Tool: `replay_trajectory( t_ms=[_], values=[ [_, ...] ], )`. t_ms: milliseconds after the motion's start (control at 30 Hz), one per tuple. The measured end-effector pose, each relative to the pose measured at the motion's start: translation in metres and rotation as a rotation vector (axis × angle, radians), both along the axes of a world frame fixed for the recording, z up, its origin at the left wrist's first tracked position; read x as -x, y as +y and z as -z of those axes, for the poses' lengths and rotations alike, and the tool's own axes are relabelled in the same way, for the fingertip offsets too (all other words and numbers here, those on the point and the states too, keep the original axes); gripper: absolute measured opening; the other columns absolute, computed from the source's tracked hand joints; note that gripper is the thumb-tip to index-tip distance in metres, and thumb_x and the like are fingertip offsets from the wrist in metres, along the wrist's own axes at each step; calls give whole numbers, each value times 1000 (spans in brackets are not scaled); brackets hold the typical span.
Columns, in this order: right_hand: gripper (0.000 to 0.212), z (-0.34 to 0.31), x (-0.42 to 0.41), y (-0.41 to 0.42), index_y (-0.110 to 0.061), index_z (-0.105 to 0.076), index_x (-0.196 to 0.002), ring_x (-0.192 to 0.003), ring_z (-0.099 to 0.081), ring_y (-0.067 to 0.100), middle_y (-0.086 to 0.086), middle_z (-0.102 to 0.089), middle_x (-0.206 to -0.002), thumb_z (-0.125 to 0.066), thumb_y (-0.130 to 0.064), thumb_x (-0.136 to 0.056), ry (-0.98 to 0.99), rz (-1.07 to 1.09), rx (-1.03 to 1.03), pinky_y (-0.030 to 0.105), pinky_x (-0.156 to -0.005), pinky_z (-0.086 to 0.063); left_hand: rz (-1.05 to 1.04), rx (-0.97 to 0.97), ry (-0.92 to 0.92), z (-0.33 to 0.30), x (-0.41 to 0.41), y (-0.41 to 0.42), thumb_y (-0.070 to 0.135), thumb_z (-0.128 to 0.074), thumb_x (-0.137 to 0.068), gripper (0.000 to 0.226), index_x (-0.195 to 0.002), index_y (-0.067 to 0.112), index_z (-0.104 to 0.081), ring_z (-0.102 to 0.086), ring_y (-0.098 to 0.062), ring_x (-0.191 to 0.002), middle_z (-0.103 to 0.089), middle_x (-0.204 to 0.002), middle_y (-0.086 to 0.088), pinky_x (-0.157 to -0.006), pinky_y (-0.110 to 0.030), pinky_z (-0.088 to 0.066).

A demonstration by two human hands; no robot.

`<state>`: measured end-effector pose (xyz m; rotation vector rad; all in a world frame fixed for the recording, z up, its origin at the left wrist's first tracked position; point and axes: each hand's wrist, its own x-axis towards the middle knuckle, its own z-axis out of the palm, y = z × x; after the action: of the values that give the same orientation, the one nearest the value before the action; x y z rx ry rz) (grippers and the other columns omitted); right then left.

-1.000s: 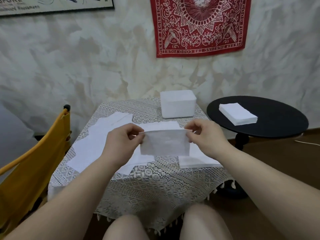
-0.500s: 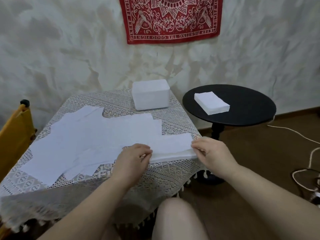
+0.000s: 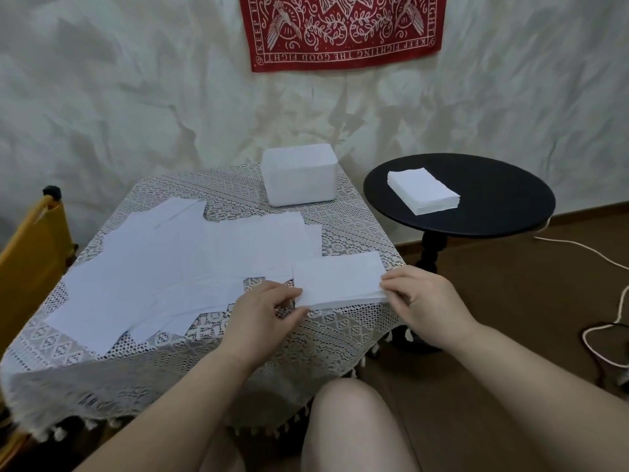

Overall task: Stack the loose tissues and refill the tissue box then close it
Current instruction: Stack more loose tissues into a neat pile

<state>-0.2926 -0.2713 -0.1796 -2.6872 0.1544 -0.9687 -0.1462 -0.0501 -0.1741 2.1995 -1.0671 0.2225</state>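
Observation:
A small stack of white tissues point(image 3: 337, 279) lies near the front right edge of the lace-covered table point(image 3: 326, 338). My left hand point(image 3: 263, 311) pinches the stack's left end and my right hand point(image 3: 422, 301) pinches its right end. Several loose white tissues point(image 3: 163, 267) are spread over the left and middle of the table. The white tissue box point(image 3: 299, 173) stands at the back of the table, its lid on. A second neat pile of tissues point(image 3: 422, 190) sits on the black round side table point(image 3: 476, 199).
A yellow chair point(image 3: 30, 253) stands at the left of the table. A white cord point(image 3: 606, 315) trails on the brown floor at the right. My knees point(image 3: 357, 420) are below the table's front edge. A red bandana point(image 3: 340, 28) hangs on the wall.
The tissue held up in the air between both hands has come down onto the small stack at the table's front right. Both hands now hold the stack's ends. The camera has tilted down.

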Motion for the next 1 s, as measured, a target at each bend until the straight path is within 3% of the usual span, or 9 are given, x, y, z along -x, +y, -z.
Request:
replay_trajectory(
  t_ms=[267, 467, 667, 1000],
  values=[
    [14, -1, 0, -2, -8, -76, -85, -83, -67, 12, 1, -71, -92, -75, -1, -74, -18, 11, 9, 13, -85, -45, -3, 33, 80, -2, -2, 1, 29, -78, -75, 28, -101, 23, -73, -58, -1, -77, -62, -80, 15, -78, -15, -44],
    [14, -1, 2, -1, -9, -76, -85, -83, -67, 12, 1, -71, -92, -75, -1, -74, -6, 2, 23, 17, -83, -48, 0, 48, 89, -3, -1, 1, 26, -79, -74, 27, -100, 21, -73, -60, -4, -78, -64, -80, 13, -80, -21, -48],
    [14, 0, 2, -1, -9, -76, -85, -82, -67, 12, 1, -71, -91, -76, -2, -74, 7, -4, 52, 15, -82, -47, -1, 59, 104, -1, -2, 2, 26, -79, -74, 26, -98, 22, -73, -58, 4, -76, -64, -80, 12, -74, -1, -38],
    [14, 2, 0, -2, -11, -76, -84, -83, -68, 12, -1, -71, -92, -77, -2, -73, -1, -20, 79, 22, -78, -53, 2, 58, 134, -1, -3, 2, 24, -79, -74, 26, -99, 21, -73, -57, 3, -74, -63, -78, 12, -73, -3, -39]
  ],
)
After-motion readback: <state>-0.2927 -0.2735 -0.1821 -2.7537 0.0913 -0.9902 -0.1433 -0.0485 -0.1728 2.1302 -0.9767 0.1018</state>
